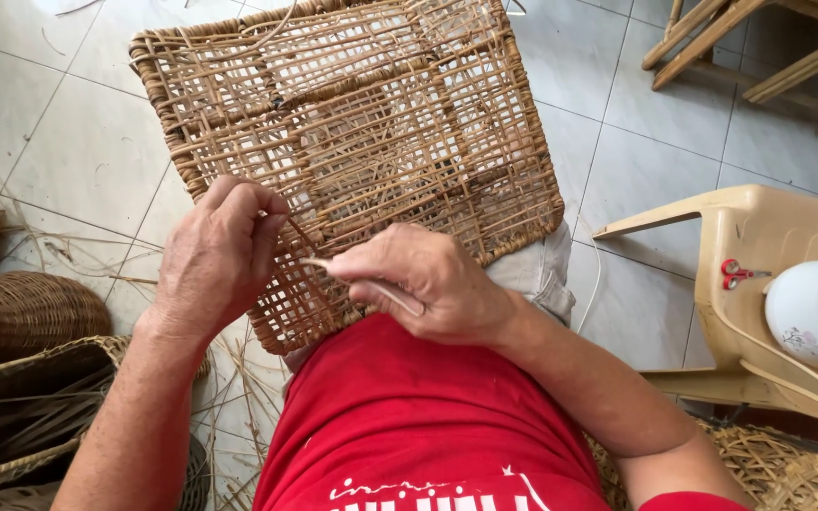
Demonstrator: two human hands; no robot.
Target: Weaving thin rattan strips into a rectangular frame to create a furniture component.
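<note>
While the woven rattan panel (352, 151) rests on our lap, our left hand (215, 255) pinches closed on a strand at its near edge, nearer than our right hand (428, 284), closed on what seems a thin tool (371, 284) lying crosswise.

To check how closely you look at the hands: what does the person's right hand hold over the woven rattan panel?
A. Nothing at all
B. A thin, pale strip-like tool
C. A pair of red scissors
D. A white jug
B: the right hand pinches a thin, pale strip-like tool above the woven rattan panel, while the red scissors lie apart on the plastic chair.
</note>
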